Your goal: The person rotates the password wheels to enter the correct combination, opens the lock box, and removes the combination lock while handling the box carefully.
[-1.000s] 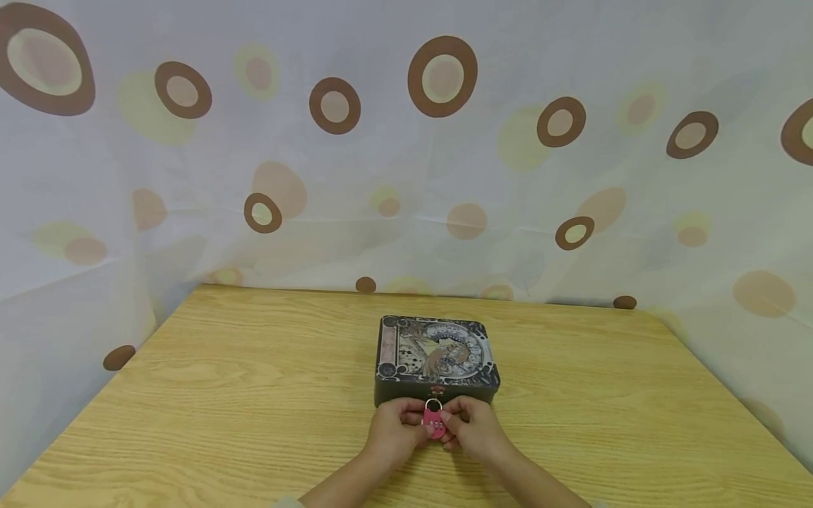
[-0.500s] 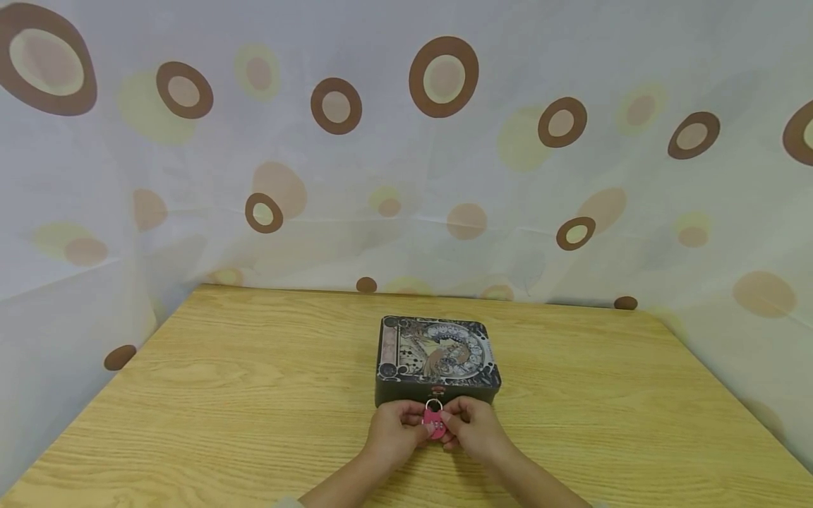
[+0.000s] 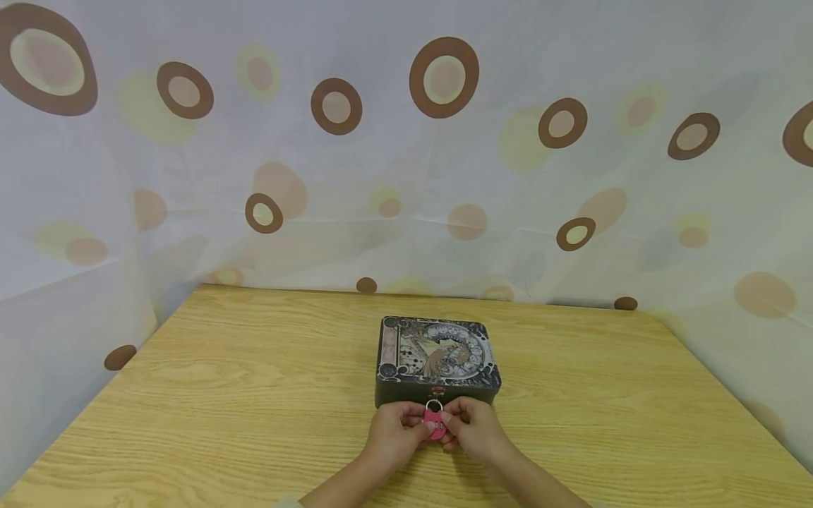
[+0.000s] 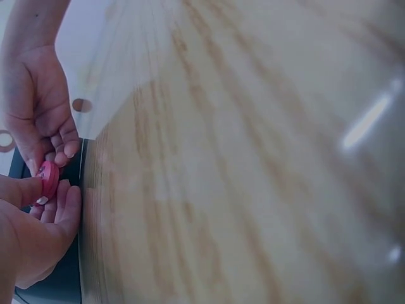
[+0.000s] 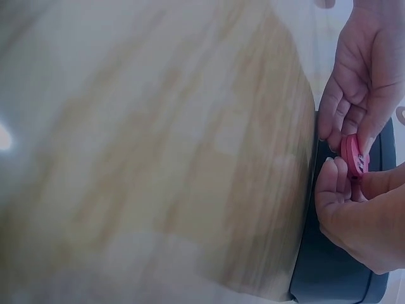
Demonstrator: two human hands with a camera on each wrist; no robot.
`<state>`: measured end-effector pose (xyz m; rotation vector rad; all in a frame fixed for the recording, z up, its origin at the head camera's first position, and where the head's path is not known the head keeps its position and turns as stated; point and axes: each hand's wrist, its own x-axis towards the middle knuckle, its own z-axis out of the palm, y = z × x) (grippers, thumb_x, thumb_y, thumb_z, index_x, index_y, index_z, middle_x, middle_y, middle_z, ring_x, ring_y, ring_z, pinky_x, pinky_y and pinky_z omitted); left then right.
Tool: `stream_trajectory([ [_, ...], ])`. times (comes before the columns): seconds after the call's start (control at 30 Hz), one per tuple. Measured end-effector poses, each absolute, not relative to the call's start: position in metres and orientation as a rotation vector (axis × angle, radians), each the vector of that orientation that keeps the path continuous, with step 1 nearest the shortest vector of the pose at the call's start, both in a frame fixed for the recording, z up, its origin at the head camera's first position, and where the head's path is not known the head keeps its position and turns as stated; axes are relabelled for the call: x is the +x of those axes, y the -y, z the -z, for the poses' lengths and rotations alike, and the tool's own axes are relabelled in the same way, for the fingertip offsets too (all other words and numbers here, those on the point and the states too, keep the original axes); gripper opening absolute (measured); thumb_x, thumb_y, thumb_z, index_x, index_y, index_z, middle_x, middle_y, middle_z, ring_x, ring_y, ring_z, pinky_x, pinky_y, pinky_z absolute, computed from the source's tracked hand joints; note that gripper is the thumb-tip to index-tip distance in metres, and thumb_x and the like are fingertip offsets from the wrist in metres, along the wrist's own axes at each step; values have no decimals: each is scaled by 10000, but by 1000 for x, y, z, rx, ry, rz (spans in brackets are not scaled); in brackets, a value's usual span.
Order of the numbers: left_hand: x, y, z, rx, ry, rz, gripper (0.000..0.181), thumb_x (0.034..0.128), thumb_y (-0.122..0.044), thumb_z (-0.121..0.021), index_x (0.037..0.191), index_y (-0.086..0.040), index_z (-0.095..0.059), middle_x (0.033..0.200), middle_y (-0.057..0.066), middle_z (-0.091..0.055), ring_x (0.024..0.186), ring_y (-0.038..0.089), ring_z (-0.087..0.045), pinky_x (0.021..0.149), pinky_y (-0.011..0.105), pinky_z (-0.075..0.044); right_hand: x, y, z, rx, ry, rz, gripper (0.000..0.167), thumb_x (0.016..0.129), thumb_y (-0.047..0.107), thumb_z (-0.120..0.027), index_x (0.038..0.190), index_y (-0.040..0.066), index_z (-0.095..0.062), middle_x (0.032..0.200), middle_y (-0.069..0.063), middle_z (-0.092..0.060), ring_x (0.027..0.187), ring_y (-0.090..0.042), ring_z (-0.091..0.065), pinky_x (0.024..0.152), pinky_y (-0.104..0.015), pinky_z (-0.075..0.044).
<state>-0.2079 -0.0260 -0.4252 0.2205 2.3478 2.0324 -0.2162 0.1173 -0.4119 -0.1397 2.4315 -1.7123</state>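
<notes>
A pink combination padlock with number dials on its face is held between both hands, its silver shackle pointing toward the box. From the left side, my left hand pinches the padlock, the thumb lying over the dials. My right hand grips its right edge between thumb and fingers. Just behind the hands sits a dark tin box with an ornate picture on its closed lid and a small reddish clasp at the front. Whether the shackle passes through the clasp is too small to tell. In both wrist views the pink padlock shows edge-on.
The box stands on a wood-grain table. Behind and at both sides of the table hangs a pale curtain printed with brown and yellow circles.
The left thumb has shifted slightly over the padlock's dials. Otherwise both hands, the padlock and the box stay in the same place.
</notes>
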Motion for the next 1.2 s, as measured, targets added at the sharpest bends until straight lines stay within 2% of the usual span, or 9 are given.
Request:
stream_trajectory([
  [0.33, -208, 27, 425, 227, -2320, -2027, 190, 797, 51, -635, 948, 165, -617, 763, 181, -663, 657, 119, -615, 574, 250, -567, -214, -117, 410, -167, -2428, 1717, 102, 898, -64, -483, 906, -157, -526, 667, -44, -557, 560, -89, -531, 515, -209, -521],
  [0.6, -210, 30, 426, 246, -2296, -1998, 201, 750, 116, -638, 948, 150, -623, 789, 181, -666, 676, 104, -596, 592, 237, -558, -216, -118, 411, -146, -2434, 1714, 108, 896, -54, -494, 908, -155, -531, 668, -42, -557, 561, -91, -532, 513, -213, -520],
  [0.9, -213, 29, 428, 224, -2250, -1984, 226, 765, 147, -613, 989, 170, -600, 826, 209, -660, 714, 160, -633, 634, 311, -580, -217, -119, 411, -134, -2424, 1695, 122, 902, -38, -496, 915, -152, -536, 668, -36, -550, 566, -95, -527, 519, -220, -518],
  [1.2, -212, 30, 427, 239, -2256, -2000, 249, 731, 151, -615, 980, 168, -604, 821, 216, -661, 723, 202, -634, 625, 291, -575, -217, -119, 411, -118, -2410, 1693, 125, 908, -33, -494, 925, -151, -532, 671, -40, -544, 565, -96, -529, 523, -215, -520],
])
